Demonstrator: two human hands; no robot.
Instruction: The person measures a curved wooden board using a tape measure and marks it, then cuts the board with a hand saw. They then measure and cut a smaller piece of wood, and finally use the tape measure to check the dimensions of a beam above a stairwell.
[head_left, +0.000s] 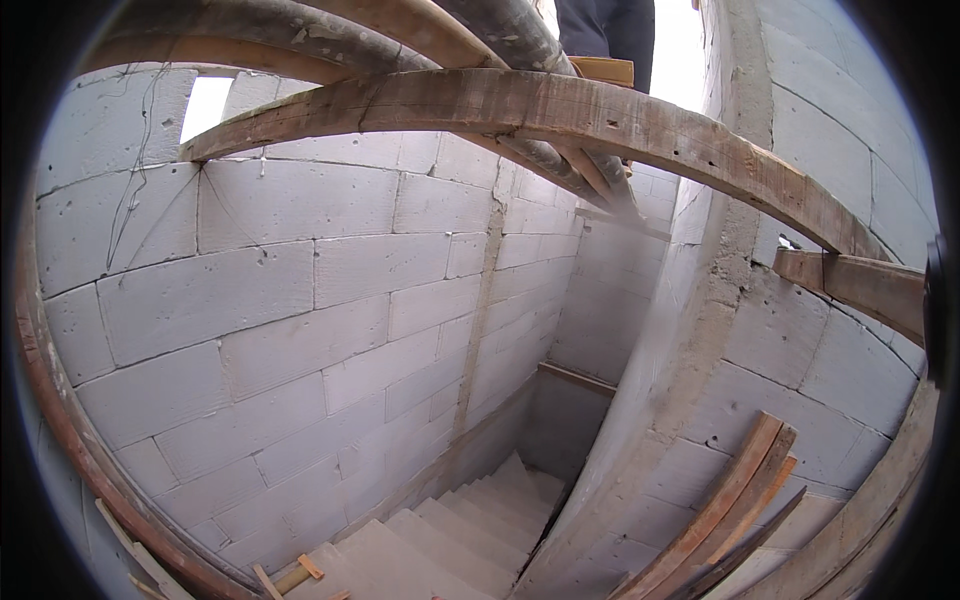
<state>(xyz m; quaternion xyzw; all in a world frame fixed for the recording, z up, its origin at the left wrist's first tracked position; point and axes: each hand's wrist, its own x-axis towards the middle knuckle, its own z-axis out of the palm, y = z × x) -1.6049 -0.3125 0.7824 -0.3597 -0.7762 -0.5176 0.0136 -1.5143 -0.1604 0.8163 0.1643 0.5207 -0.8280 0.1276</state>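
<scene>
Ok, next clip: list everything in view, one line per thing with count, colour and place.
block walls: several, pale grey, around the stairwell
stairs: one flight, pale grey concrete, bottom centre, going down
beam: one, weathered brown wood, across the top from left to right
planks overhead: several, brown and grey, top, above the beam
leaning boards: a few, reddish brown, lower right against the wall
board: one, brown, right edge, sticking out from the wall
wood scraps: a few, pale brown, bottom left by the top step
another person: one, dark trousers only, top centre, standing above
opening: one, bright, upper left in the wall
own hands: none in view
</scene>
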